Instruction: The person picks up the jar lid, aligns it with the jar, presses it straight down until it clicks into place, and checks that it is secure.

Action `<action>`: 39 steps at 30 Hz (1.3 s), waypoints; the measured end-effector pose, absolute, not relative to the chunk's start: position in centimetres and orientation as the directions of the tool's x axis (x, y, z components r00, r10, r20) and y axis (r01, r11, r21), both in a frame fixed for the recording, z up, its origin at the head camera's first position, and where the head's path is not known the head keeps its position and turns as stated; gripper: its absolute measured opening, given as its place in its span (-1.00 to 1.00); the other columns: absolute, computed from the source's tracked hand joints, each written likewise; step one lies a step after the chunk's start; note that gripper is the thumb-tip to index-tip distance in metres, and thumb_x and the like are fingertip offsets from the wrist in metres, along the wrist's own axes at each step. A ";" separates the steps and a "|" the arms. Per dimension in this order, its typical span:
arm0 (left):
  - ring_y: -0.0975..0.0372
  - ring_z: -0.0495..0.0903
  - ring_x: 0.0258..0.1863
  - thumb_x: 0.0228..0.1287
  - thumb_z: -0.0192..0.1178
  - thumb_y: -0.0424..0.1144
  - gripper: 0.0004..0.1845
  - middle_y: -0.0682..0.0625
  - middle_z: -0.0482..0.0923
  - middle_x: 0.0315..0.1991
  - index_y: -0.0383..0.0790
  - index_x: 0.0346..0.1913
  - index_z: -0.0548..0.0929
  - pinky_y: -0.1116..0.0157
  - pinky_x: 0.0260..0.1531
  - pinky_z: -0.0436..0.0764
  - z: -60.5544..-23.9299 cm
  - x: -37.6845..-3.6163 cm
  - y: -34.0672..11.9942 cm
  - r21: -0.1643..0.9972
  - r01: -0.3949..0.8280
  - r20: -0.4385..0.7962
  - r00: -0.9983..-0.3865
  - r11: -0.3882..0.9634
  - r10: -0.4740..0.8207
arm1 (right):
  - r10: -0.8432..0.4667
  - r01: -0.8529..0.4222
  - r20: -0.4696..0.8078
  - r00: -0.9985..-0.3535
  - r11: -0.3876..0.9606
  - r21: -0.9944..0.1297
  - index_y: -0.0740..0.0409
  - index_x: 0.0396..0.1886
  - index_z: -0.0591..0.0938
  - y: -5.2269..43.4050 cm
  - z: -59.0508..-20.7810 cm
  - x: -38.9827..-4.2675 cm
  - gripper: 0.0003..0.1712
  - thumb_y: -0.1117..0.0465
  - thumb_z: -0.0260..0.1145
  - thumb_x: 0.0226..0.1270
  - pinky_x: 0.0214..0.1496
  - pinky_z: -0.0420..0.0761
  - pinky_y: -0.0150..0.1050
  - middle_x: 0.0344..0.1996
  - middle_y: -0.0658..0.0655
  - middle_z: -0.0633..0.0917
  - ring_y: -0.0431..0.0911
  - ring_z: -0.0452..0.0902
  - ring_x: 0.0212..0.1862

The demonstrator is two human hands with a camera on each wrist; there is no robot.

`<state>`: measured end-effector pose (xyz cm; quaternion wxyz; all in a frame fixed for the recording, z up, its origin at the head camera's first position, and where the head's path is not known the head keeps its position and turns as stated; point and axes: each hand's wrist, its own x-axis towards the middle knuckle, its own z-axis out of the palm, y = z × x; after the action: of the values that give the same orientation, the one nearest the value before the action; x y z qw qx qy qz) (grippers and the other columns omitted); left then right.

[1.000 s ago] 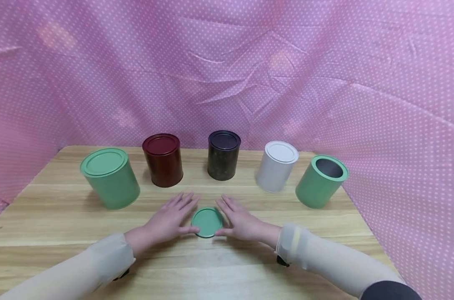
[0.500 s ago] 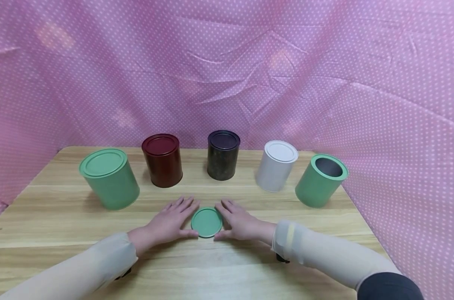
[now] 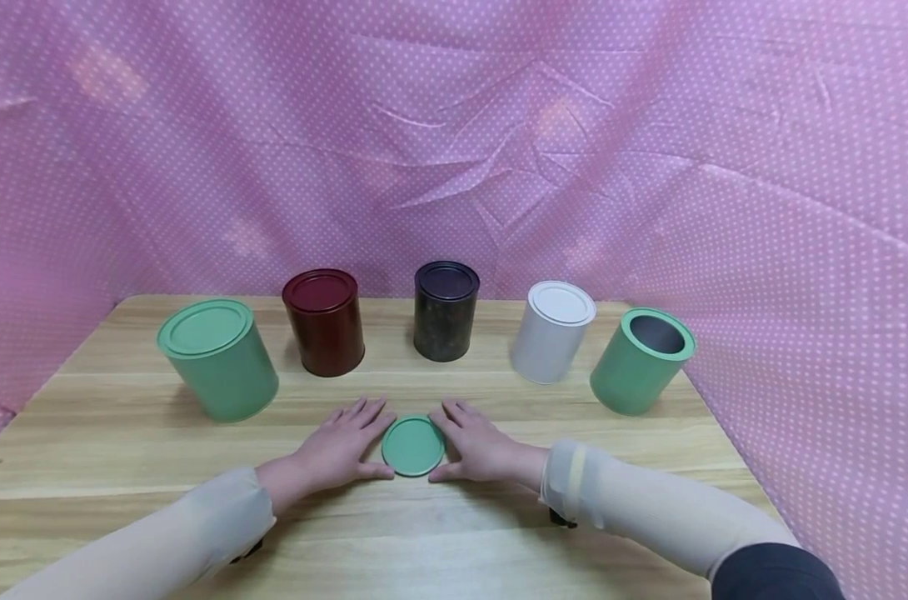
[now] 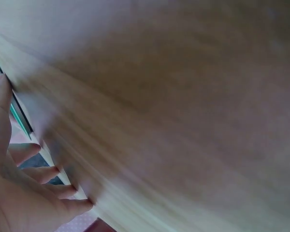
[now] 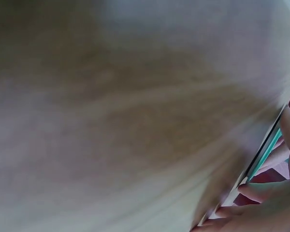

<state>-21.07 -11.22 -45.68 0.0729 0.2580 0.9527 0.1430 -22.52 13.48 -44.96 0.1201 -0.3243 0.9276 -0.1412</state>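
A crumpled pink cloth with white dots (image 3: 499, 125) forms the backdrop behind and to both sides of a light wooden table (image 3: 124, 467) with visible straight grain. Five smooth cylindrical tins stand in an arc on it: a large green tin (image 3: 217, 358) with its lid on, an open green tin (image 3: 641, 360) showing a grey interior, a matt white tin (image 3: 552, 331), a glossy dark red tin (image 3: 323, 321) and a mottled black tin (image 3: 446, 309). The left hand (image 3: 339, 447) and right hand (image 3: 479, 445) lie flat on the wood, fingers spread and straight, thumbs touching the rim of a flat round green lid (image 3: 413, 446) lying between them at the table's near centre.
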 end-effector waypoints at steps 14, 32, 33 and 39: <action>-0.26 0.12 0.43 0.11 0.27 0.26 -0.12 -0.30 0.18 0.45 -0.22 0.38 0.38 -0.30 0.30 0.18 -45.6 -20.9 -11.0 0.290 0.475 -0.042 -0.861 0.831 0.507 | -0.628 -0.581 -0.088 -0.774 0.758 -0.296 0.22 0.42 0.29 13.2 -45.2 -22.4 -0.02 -0.18 0.42 0.13 0.47 0.20 0.12 0.43 0.39 0.22 0.30 0.07 0.46; -0.26 0.15 0.41 0.11 0.25 0.28 -0.14 -0.30 0.21 0.43 -0.21 0.36 0.41 -0.30 0.29 0.21 -45.5 -21.1 -11.1 0.259 0.494 -0.029 -0.855 0.830 0.518 | -0.575 -0.521 -0.109 -0.811 0.794 -0.314 0.13 0.41 0.33 12.8 -45.1 -22.5 -0.04 -0.20 0.44 0.09 0.47 0.19 0.12 0.44 0.31 0.24 0.22 0.08 0.48; -0.26 0.15 0.41 0.11 0.25 0.29 -0.14 -0.29 0.21 0.43 -0.21 0.36 0.41 -0.30 0.29 0.21 -45.6 -21.1 -11.1 0.257 0.494 -0.027 -0.855 0.830 0.517 | -0.575 -0.521 -0.108 -0.811 0.793 -0.316 0.13 0.41 0.34 12.8 -45.1 -22.5 -0.04 -0.20 0.45 0.09 0.47 0.19 0.13 0.44 0.31 0.24 0.22 0.08 0.47; -0.27 0.18 0.40 0.10 0.24 0.29 -0.14 -0.29 0.24 0.42 -0.21 0.35 0.42 -0.29 0.27 0.25 -45.5 -21.5 -11.1 0.264 0.493 -0.030 -0.855 0.829 0.518 | -0.592 -0.532 -0.092 -0.801 0.774 -0.345 0.17 0.39 0.35 12.9 -45.0 -22.7 -0.03 -0.19 0.46 0.07 0.45 0.22 0.13 0.42 0.34 0.27 0.23 0.13 0.45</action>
<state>-21.46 -11.10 -45.50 0.0500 0.2649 0.9550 0.1242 -22.75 12.88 -44.99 0.0982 -0.2998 0.9366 -0.1526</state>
